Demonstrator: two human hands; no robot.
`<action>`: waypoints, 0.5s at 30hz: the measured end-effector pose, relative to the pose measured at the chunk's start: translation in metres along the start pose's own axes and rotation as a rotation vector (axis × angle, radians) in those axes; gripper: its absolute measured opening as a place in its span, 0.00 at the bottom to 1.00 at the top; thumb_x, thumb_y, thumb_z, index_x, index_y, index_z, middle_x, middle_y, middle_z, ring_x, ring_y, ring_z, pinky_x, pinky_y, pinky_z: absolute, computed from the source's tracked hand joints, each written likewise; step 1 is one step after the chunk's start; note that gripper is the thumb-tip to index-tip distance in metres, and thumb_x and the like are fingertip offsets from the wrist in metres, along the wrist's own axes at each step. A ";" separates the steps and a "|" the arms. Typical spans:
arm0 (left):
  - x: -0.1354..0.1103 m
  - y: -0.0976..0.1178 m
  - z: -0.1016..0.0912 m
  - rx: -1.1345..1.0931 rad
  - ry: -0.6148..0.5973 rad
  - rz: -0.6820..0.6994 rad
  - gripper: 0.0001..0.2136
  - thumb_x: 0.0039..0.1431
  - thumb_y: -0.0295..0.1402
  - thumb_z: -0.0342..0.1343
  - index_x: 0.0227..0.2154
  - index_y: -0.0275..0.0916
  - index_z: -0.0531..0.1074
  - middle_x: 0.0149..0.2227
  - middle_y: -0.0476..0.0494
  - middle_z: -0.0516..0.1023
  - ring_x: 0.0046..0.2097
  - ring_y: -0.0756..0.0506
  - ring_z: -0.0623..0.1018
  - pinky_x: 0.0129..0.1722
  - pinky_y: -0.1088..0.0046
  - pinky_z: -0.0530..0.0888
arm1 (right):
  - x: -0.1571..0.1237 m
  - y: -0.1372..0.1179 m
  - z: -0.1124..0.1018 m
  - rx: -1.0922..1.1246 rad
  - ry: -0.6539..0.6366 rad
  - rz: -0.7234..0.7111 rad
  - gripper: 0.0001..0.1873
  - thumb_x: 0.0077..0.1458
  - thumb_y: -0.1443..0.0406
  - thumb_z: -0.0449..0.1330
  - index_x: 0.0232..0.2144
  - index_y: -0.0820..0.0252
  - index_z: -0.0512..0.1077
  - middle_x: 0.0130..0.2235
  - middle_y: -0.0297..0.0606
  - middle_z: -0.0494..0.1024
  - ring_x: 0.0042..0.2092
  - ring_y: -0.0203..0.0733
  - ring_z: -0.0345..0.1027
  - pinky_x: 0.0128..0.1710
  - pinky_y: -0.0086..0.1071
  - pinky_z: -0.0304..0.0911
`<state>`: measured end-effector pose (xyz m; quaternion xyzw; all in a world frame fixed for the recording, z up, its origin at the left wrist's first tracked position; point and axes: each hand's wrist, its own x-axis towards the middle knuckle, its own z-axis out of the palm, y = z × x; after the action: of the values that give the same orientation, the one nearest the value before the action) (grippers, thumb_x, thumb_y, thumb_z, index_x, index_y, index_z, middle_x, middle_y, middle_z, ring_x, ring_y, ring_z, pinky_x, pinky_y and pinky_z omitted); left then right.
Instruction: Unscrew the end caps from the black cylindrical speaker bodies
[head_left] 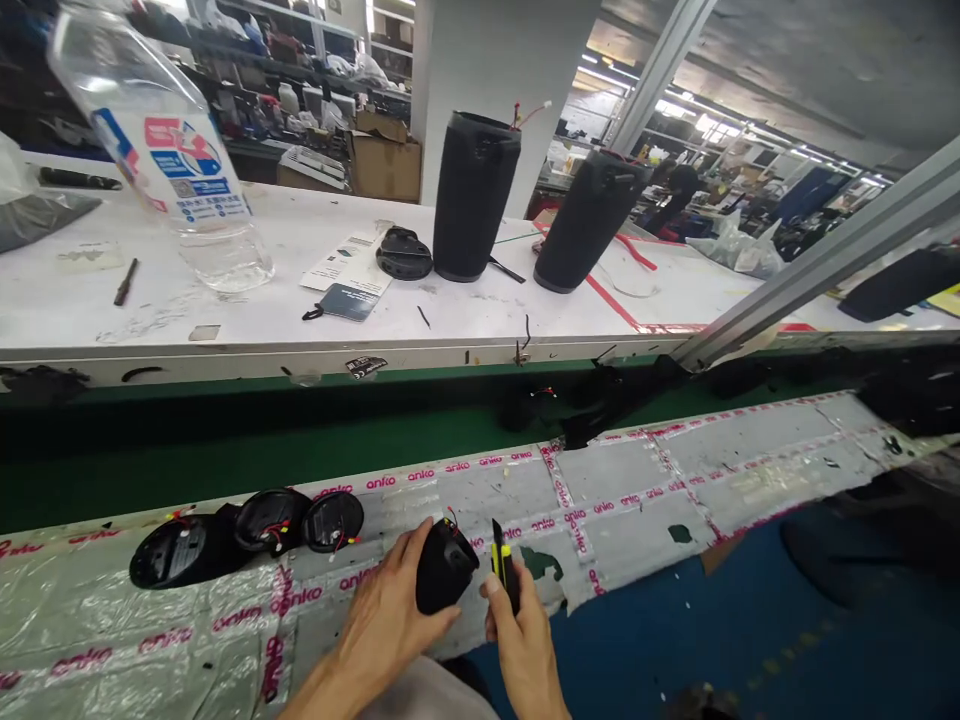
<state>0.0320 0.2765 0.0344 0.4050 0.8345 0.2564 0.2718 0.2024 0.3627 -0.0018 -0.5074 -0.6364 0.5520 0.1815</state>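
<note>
My left hand (394, 605) is wrapped round a black fabric-covered cylindrical speaker body (442, 575), tilted with one end toward the right. Small coloured wires show at its upper end. In my right hand (521, 630) is a yellow and black utility knife (505, 572), its dark blade pointing up. The blade is beside the speaker's right end, apart from it. Left of my hands, several black speakers (180, 550) lie on the plastic-covered lower surface (480, 490), with red and yellow wires at their ends.
On the white upper bench (360, 325) stand a clear bottle (202, 190) and two black speakers (476, 200) (589, 225). Near them lie a black cap (403, 253) and a card (349, 300). A metal post (817, 250) slants across the right.
</note>
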 end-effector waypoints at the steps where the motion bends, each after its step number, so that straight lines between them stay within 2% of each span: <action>1: 0.005 -0.006 0.008 0.047 -0.005 0.003 0.44 0.45 0.36 0.64 0.67 0.49 0.53 0.65 0.43 0.67 0.61 0.34 0.73 0.55 0.59 0.73 | -0.002 0.007 0.004 -0.047 0.010 -0.022 0.31 0.64 0.43 0.49 0.56 0.58 0.67 0.25 0.34 0.76 0.28 0.45 0.72 0.28 0.34 0.68; 4: 0.020 -0.026 0.033 0.180 -0.045 -0.019 0.41 0.49 0.35 0.62 0.66 0.46 0.53 0.64 0.39 0.68 0.58 0.35 0.75 0.53 0.60 0.73 | -0.004 0.026 0.017 -0.228 0.018 -0.125 0.28 0.67 0.47 0.45 0.55 0.57 0.69 0.36 0.42 0.82 0.37 0.48 0.78 0.35 0.36 0.71; 6: 0.029 -0.040 0.049 0.260 -0.067 -0.013 0.39 0.50 0.35 0.61 0.66 0.43 0.54 0.63 0.36 0.68 0.55 0.35 0.77 0.51 0.61 0.73 | -0.004 0.035 0.025 -0.356 0.004 -0.170 0.25 0.69 0.52 0.43 0.55 0.59 0.70 0.43 0.47 0.82 0.44 0.50 0.78 0.41 0.37 0.71; 8: 0.036 -0.051 0.061 0.331 -0.090 -0.010 0.38 0.51 0.34 0.60 0.66 0.41 0.54 0.62 0.34 0.68 0.52 0.35 0.78 0.48 0.62 0.73 | -0.002 0.041 0.033 -0.476 -0.033 -0.171 0.23 0.69 0.58 0.42 0.55 0.62 0.69 0.47 0.50 0.81 0.46 0.51 0.78 0.43 0.37 0.70; 11: 0.041 -0.062 0.070 0.401 -0.122 -0.014 0.37 0.53 0.37 0.59 0.65 0.37 0.54 0.59 0.33 0.70 0.52 0.35 0.78 0.47 0.62 0.73 | 0.002 0.045 0.041 -0.612 -0.104 -0.129 0.22 0.70 0.63 0.42 0.57 0.63 0.67 0.46 0.49 0.82 0.44 0.50 0.79 0.41 0.35 0.69; 15: 0.043 -0.063 0.071 0.418 -0.162 -0.013 0.36 0.56 0.39 0.56 0.66 0.36 0.53 0.57 0.33 0.71 0.53 0.34 0.77 0.46 0.62 0.72 | 0.006 0.044 0.044 -0.714 -0.174 -0.118 0.18 0.71 0.63 0.43 0.54 0.61 0.68 0.43 0.45 0.82 0.42 0.49 0.79 0.38 0.34 0.68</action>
<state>0.0224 0.2925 -0.0677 0.4665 0.8474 0.0428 0.2499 0.1846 0.3392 -0.0572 -0.4526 -0.8299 0.3249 -0.0301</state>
